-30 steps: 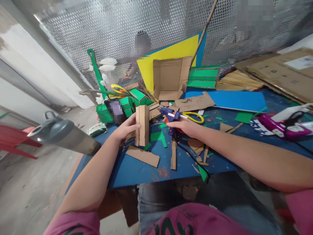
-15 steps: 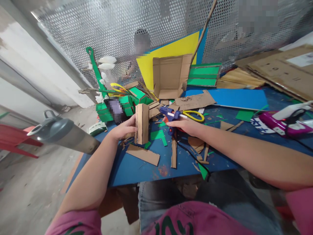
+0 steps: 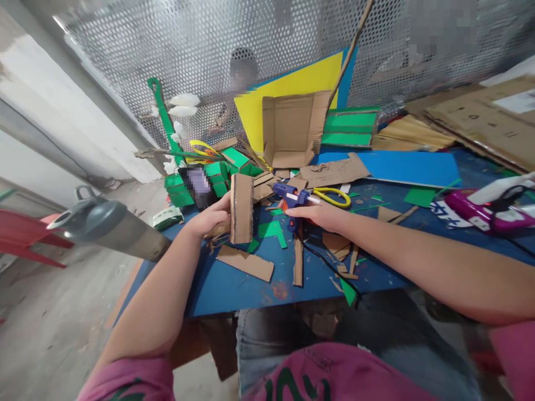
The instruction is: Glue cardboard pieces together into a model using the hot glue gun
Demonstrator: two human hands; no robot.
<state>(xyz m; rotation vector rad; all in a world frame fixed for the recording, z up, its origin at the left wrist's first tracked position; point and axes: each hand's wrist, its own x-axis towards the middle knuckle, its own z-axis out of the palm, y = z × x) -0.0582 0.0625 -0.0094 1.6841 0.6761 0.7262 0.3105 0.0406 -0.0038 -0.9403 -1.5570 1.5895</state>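
Observation:
My left hand (image 3: 209, 217) is closed on an upright cardboard piece (image 3: 241, 209), holding it on end above the blue table (image 3: 234, 289). My right hand (image 3: 320, 214) is wrapped round the handle of a blue glue gun (image 3: 290, 195), whose nozzle points left toward the cardboard piece. The gun's black cord trails off the table's front edge. Yellow-handled scissors (image 3: 334, 196) lie just behind my right hand.
Cardboard strips (image 3: 246, 263) and green scraps (image 3: 271, 229) litter the table. An open cardboard box (image 3: 292, 131), yellow and blue sheets, and green-covered pieces stand at the back. A grey bottle (image 3: 108, 225) sits at the left, a pink object (image 3: 480, 214) at the right.
My left hand has turned the cardboard piece so that a flat face shows instead of its folded inside, and lifted it slightly. My right hand stays on the glue gun.

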